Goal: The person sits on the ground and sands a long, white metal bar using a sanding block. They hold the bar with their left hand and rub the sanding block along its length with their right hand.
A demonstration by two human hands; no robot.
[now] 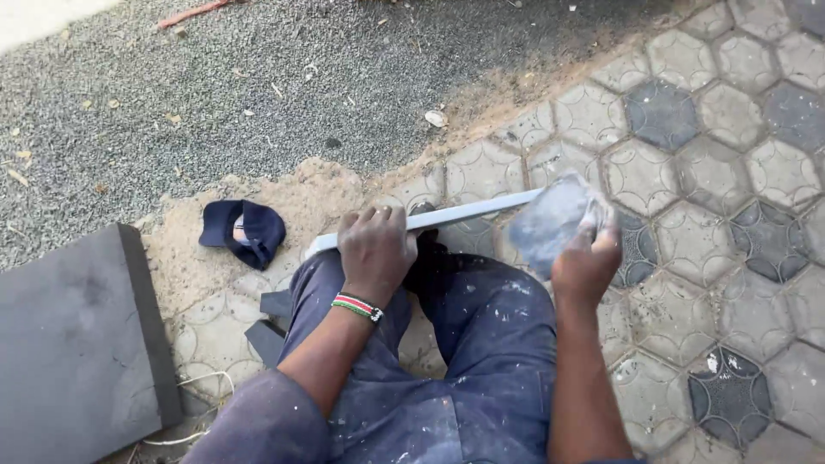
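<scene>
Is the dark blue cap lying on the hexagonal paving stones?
No, the dark blue cap lies on the sand patch beside the paving.

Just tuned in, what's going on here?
A person sits on hexagon paving beside a patch of sand. The left hand grips a long pale metal bar laid across the knees. The right hand holds a blurred grey sheet, possibly sandpaper, against the bar. A dark cap lies on the sand, a grey slab to the left.
</scene>
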